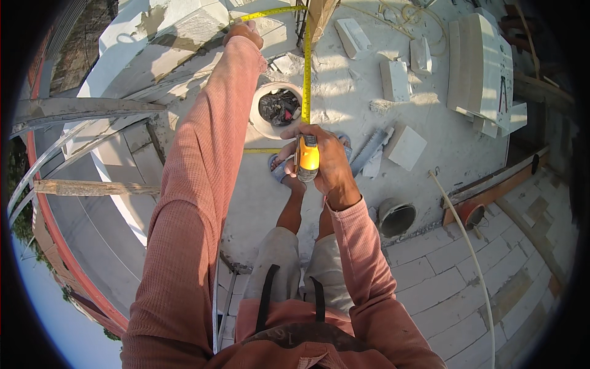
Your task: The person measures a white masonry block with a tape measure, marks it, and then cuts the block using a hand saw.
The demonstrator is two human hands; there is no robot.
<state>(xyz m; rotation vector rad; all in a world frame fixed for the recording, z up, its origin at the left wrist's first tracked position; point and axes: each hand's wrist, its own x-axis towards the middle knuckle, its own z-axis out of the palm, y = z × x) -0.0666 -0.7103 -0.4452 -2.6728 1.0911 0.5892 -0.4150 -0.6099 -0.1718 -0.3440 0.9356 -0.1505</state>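
Note:
My right hand (329,161) is closed round the yellow and black case of a tape measure (309,158), held in front of my body. From the case the yellow blade (306,80) runs away from me to a wooden post (321,18) and some thin steel bars. There it bends sharply left toward my outstretched left hand (246,32). That hand's fingers are closed at the blade's far end, beside the pale block wall (178,46); the fingertips are partly hidden. Below the blade sits a round bucket (257,123) with dark scraps inside.
White blocks (394,81) lie about on the dusty floor at the right, near a handsaw (370,147). A stack of blocks (476,67) stands farther right. A dark bucket (396,218), a pale hose (461,227) and a wooden bar (98,187) are nearer me.

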